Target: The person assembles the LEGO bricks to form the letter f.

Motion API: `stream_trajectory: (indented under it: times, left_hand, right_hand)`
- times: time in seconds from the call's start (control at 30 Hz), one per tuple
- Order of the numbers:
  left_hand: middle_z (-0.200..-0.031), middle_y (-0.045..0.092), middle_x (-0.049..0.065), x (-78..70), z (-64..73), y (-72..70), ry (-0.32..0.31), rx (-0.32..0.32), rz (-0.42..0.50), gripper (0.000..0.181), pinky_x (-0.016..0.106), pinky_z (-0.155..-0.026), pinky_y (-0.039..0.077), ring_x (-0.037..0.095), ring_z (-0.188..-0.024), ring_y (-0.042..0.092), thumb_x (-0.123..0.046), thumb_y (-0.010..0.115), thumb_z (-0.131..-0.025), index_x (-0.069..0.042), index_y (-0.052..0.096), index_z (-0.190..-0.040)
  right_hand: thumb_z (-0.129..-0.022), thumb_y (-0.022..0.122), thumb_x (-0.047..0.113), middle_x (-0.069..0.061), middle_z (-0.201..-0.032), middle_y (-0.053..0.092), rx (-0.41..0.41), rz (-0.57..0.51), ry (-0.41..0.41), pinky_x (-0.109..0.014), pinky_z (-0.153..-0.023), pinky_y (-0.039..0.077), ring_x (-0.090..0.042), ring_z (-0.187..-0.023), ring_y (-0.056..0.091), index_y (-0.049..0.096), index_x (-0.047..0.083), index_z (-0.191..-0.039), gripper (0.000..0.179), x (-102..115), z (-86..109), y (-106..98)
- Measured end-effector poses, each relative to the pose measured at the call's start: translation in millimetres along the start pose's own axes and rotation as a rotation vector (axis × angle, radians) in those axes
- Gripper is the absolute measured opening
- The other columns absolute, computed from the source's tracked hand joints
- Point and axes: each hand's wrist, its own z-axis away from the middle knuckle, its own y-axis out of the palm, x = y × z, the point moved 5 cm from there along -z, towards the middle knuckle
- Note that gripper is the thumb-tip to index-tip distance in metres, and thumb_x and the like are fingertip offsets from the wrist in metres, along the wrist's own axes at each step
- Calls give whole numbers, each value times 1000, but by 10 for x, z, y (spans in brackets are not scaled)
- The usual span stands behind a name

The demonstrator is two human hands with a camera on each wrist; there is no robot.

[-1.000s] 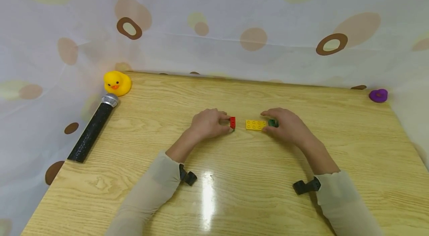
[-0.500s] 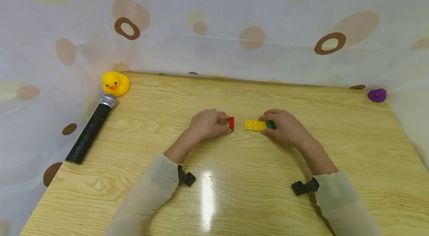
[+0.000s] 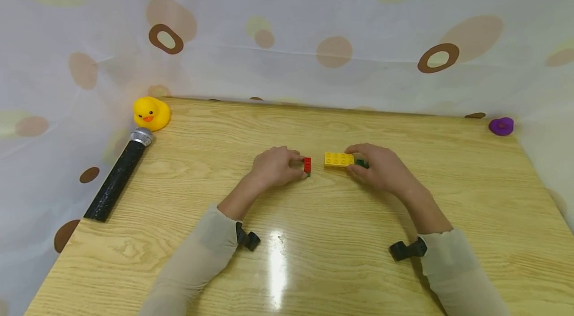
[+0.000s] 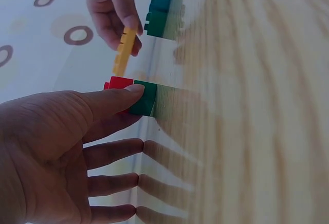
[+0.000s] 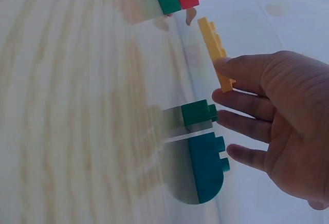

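Observation:
My left hand (image 3: pixel 274 168) pinches a small stack with thumb and forefinger: a red toy building brick (image 3: pixel 307 163) on top of a green brick (image 4: pixel 146 99), which stands on the table. To its right, the thumb and fingers of my right hand (image 3: pixel 380 166) pinch the right end of a flat yellow brick (image 3: pixel 338 159), whose studs face up. It is held above the tabletop, apart from the red brick. Below the right hand stand a small green brick (image 5: pixel 195 112) and a round-ended teal brick (image 5: pixel 206 167); the head view mostly hides them.
A yellow rubber duck (image 3: pixel 152 112) and a black microphone (image 3: pixel 117 176) lie at the left side of the wooden table (image 3: pixel 332 256). At the far right corner sits a small purple toy (image 3: pixel 501 126). A patterned curtain (image 3: pixel 287 72) hangs behind the table.
My right fingers have closed on the yellow brick's end and raised it off the table. The left hand stays on the red and green bricks.

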Motion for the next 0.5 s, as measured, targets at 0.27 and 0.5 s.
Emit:
stream_trajectory:
  times: [0.27,0.5]
  left_hand:
    - [-147,59,-6,39,1,12,-3,-13,-3,49,32,-69,55,27,-135,56,-46,72,-92,-28,66,-137]
    - [-153,53,-3,40,-23,14,0,-19,27,50,51,-116,39,27,-153,34,-47,72,-92,-27,65,-138]
  right_hand:
    - [-99,67,19,-12,-138,65,-52,-61,-69,-45,-83,51,-25,-83,65,62,11,-139,41,160,-40,-50]
    - [-96,71,15,-12,-133,69,-74,-112,-154,-48,-87,55,-28,-101,70,66,14,-136,41,305,-152,-9]
